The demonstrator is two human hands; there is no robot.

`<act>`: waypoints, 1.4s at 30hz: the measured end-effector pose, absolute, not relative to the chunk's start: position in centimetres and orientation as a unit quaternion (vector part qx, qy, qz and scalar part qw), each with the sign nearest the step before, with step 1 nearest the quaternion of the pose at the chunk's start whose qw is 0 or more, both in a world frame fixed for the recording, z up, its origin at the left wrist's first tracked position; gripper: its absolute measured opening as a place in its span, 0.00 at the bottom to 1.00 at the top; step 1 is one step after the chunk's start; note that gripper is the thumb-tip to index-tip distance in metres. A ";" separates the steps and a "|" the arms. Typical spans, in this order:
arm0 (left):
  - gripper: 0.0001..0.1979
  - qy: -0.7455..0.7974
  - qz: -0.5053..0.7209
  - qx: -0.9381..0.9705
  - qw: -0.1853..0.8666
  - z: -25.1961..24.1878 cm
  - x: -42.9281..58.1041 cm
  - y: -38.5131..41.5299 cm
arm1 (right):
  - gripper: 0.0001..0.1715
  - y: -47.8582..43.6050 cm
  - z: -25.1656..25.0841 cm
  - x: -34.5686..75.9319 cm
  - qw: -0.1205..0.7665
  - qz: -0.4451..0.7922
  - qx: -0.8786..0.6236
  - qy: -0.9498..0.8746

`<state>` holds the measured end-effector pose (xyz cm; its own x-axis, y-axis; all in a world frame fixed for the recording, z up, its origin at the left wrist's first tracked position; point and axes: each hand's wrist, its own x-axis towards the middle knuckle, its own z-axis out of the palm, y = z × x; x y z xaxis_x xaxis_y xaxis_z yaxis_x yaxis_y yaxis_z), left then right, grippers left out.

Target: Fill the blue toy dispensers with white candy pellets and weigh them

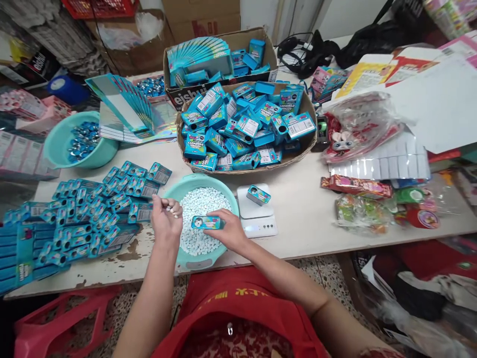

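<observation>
My left hand (164,221) is curled at the left rim of a turquoise basin (193,262). Several small white candies (173,208) sit in its bent fingers. Over the basin, my right hand (233,231) grips a small blue candy box (204,223) by its right end; a round opening shows on the box's left part. Below both hands, a mass of white candies (203,244) fills the basin. Just right of it, another blue box (259,195) lies on a white scale (256,227).
Behind the basin, a cut carton (246,166) is heaped with blue boxes. Many more blue boxes (112,199) stand at left, beside a bowl (52,146) of shiny blue pieces. Packaged goods (357,186) lie at right. A pink stool (55,323) is below the table's left edge.
</observation>
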<state>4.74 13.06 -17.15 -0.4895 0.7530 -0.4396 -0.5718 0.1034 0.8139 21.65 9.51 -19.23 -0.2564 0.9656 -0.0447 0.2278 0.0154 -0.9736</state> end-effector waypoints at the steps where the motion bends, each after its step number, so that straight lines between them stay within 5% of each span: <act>1: 0.19 0.583 0.620 0.067 0.521 -17.8 4.4 12.9 | 0.21 8.9 -18.7 22.9 0.376 0.517 -0.483 -0.598; 6: 0.09 0.681 0.377 0.056 0.626 -22.0 5.2 10.7 | 0.22 6.1 -17.4 31.2 0.407 0.495 -0.578 -0.506; 14: 0.13 0.669 0.404 0.077 0.620 -23.6 7.0 10.1 | 0.36 4.8 -26.0 43.1 0.429 0.263 -0.796 -0.337; 21: 0.04 0.623 0.460 0.020 0.632 -23.2 6.9 10.5 | 0.42 6.7 -26.0 41.1 0.401 0.037 -0.741 -0.537; 24: 0.09 0.607 0.445 -0.044 0.657 -23.6 7.3 10.5 | 0.43 10.1 -25.2 37.3 0.406 0.099 -0.680 -0.602; 31: 0.19 0.522 0.546 -0.062 0.653 -20.0 8.1 10.9 | 0.19 13.8 -20.4 30.2 0.433 0.286 -0.567 -0.639; 36: 0.25 0.481 0.705 0.074 0.516 -14.8 9.2 12.2 | 0.17 12.3 -18.2 25.4 0.371 0.319 -0.468 -0.736; 42: 0.24 0.566 0.716 0.128 0.389 -15.7 9.6 12.6 | 0.17 11.4 -19.5 21.7 0.327 0.337 -0.454 -0.757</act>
